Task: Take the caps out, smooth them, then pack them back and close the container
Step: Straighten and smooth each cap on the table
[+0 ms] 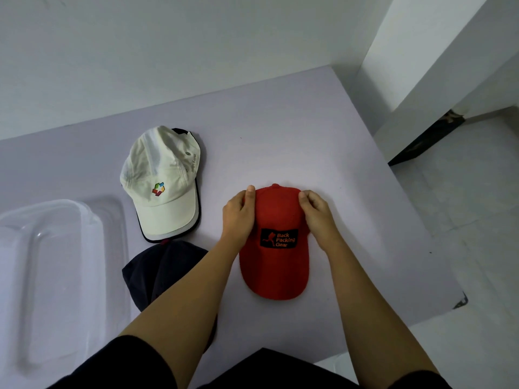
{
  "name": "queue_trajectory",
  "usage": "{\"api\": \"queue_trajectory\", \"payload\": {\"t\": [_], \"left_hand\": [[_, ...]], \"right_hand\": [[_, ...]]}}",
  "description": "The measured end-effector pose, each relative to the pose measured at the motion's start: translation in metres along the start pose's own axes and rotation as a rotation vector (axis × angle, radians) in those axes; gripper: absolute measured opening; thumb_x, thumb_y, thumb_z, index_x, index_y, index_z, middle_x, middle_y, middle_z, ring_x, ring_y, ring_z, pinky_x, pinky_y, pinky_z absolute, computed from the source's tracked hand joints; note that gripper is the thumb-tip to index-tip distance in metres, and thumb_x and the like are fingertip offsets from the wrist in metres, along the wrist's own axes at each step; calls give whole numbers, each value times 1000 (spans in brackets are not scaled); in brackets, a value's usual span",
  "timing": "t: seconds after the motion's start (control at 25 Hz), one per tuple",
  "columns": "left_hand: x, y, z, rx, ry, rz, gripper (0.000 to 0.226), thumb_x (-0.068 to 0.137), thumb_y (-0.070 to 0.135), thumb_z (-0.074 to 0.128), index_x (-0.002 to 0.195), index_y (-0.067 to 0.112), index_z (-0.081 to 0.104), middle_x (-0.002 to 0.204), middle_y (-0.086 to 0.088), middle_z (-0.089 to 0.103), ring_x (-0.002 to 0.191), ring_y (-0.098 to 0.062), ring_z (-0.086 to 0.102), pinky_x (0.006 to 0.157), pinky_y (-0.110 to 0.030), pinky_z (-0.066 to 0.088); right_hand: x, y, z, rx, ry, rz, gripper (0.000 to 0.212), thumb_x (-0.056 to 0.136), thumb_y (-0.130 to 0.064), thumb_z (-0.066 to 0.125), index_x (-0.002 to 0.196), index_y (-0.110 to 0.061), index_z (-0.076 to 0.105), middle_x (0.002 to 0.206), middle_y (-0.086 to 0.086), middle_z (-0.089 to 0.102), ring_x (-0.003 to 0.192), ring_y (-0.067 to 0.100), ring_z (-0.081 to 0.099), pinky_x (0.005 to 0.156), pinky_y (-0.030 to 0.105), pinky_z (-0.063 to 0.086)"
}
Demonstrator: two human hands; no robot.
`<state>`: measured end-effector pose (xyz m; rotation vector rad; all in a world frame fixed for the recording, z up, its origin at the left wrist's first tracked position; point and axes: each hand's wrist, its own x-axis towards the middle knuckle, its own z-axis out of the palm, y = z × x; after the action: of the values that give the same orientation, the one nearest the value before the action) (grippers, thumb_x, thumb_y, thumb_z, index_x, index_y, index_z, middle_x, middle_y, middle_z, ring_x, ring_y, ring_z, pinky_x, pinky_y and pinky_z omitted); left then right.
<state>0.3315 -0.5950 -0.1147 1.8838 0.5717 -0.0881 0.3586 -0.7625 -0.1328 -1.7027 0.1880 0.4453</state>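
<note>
A red cap (pixel 276 265) with a black "Back Packing Gear" patch lies flat on the table, brim toward me. My left hand (pixel 238 217) grips the left side of its crown and my right hand (pixel 318 217) pinches the right side. A cream-white cap (pixel 161 183) with a coloured logo lies to the left, stacked on a dark-edged cap whose rim shows beneath it. A dark navy cap (pixel 157 272) lies nearer me, partly hidden under my left forearm. A clear plastic container lid (pixel 60 265) rests at the far left.
The pale lilac table (pixel 280 130) meets a white wall at the back. Its right edge drops to a white tiled floor (pixel 463 220). A dark object stands on the floor at the far right.
</note>
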Motion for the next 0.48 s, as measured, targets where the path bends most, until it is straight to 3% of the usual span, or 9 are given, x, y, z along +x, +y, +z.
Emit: {"api": "queue_trajectory", "payload": {"t": [0.08,0.2,0.36,0.48], "left_hand": [[4,1,-5,7,4,-18,54,97,45,40,55,11,36,54,1,35,53,-13,33,54,-30,32],[12,6,-9,-17,35,-72,57,94,47,46,50,17,24,49,3,25,46,-11,25,45,-24,24],[15,5,-10,75,29,-71,56,96,44,43,52,16,25,50,2,28,48,-12,27,49,-27,25],[14,7,-17,196,26,-9,48,99,40,36,60,12,39,57,2,40,58,-16,39,62,-29,29]], "right_hand": [[1,1,1,-76,46,-13,30,95,-34,48,70,-20,56,66,-8,52,62,5,47,60,18,40],[3,-1,1,-160,87,-44,31,92,-40,51,70,-18,58,65,-7,53,59,6,47,58,21,39],[9,-2,3,-248,74,-34,36,91,-49,47,81,-18,62,72,-7,58,70,9,54,66,25,43],[7,-8,-2,-340,24,-26,32,95,-46,41,100,-21,61,90,-10,60,88,10,57,72,20,41]]}}
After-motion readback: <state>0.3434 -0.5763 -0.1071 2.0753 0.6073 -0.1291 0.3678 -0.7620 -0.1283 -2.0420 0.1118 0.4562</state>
